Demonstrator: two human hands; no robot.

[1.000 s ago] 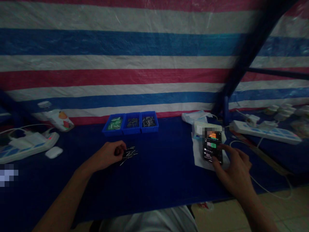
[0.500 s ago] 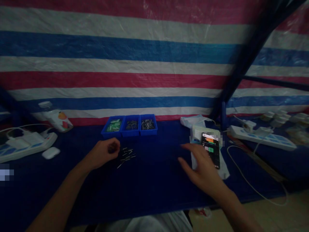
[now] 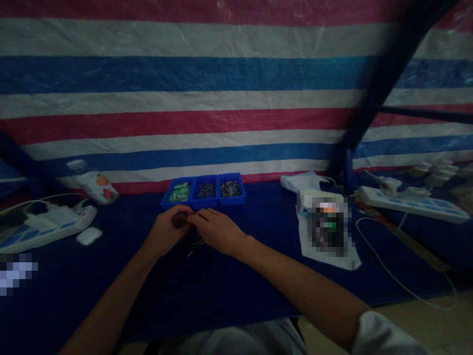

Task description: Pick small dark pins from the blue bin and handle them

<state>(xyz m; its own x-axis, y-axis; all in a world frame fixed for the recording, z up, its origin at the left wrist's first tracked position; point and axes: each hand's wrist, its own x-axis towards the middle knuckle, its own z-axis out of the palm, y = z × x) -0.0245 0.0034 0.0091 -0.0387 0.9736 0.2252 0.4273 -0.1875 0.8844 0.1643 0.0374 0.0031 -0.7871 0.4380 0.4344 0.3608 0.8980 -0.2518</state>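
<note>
My left hand [image 3: 168, 228] is closed with its fingers curled, and what it holds, if anything, is hidden. Its fingertips meet those of my right hand [image 3: 218, 230], which is pinched together over the table. Too little shows between the fingertips to name anything there. Beneath my right hand lie several thin metal pins [image 3: 197, 240], partly covered by it. Just beyond the hands stand three blue trays in a row: the left tray [image 3: 165, 198] holds greenish-white pieces, the middle tray [image 3: 204, 201] thin metal pins, and the right tray [image 3: 232, 200] small shiny metal parts.
A white power strip [image 3: 86, 217], a white earphone case [image 3: 89, 235] and a bottle [image 3: 99, 187] are on the left. To the right, a blurred-out phone [image 3: 328, 231] lies on white paper [image 3: 308, 251], near another power strip [image 3: 414, 204] and a loose cable [image 3: 373, 251].
My right hand has moved left from beside the phone and closed against my left hand's fingertips. My left hand stays near the trays. The view has shifted slightly.
</note>
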